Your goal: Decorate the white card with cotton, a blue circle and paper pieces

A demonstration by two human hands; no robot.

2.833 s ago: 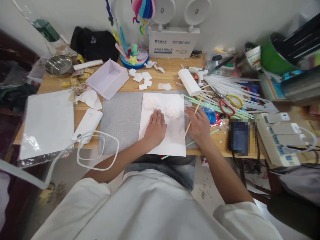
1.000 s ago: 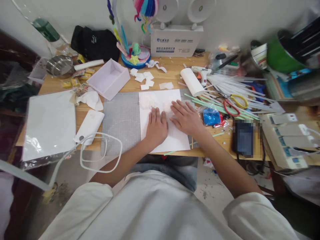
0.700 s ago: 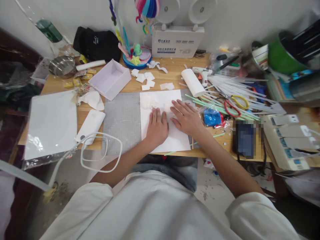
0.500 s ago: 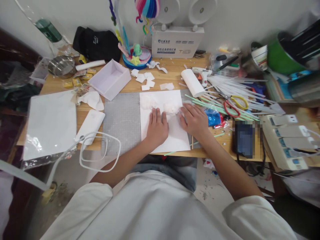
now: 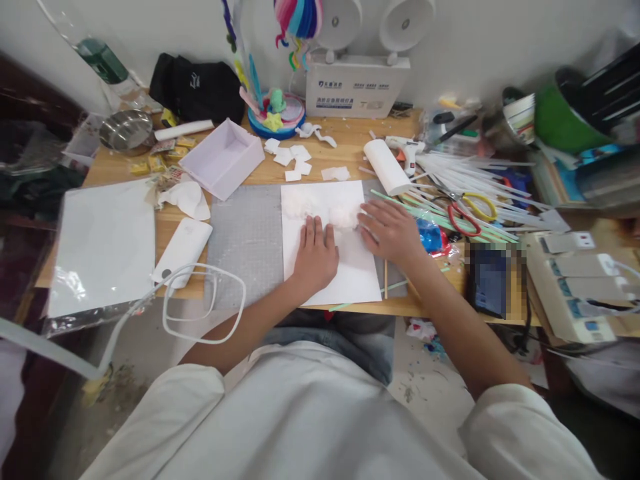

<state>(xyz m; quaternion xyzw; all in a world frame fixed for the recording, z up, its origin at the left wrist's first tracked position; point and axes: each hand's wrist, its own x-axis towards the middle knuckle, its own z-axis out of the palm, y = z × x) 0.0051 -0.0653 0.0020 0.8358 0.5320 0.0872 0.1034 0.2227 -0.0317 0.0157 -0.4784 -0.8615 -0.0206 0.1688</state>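
Observation:
A white sheet (image 5: 350, 273) lies on a grey cutting mat (image 5: 245, 247) at the table's front edge. Two fluffy white tufts that look like cotton sit on its upper part: a left tuft (image 5: 299, 202) and a right tuft (image 5: 343, 213). My left hand (image 5: 317, 257) rests flat on the sheet, open, its fingertips at the lower edge of the left tuft. Over the sheet's right edge is my right hand (image 5: 393, 230), open with fingers stretched toward the right tuft. Whether its fingertips touch the tuft I cannot tell.
Right of my hands lie scissors (image 5: 463, 213), pale sticks (image 5: 470, 173), a glue gun (image 5: 407, 150) and a white roll (image 5: 386, 167). A lilac box (image 5: 223, 160) and paper scraps (image 5: 293, 157) are behind the mat. A white cable (image 5: 240, 300) loops near my left forearm.
My right hand has shifted slightly to the right and its fingers look a little more spread. My left hand keeps its place on the sheet.

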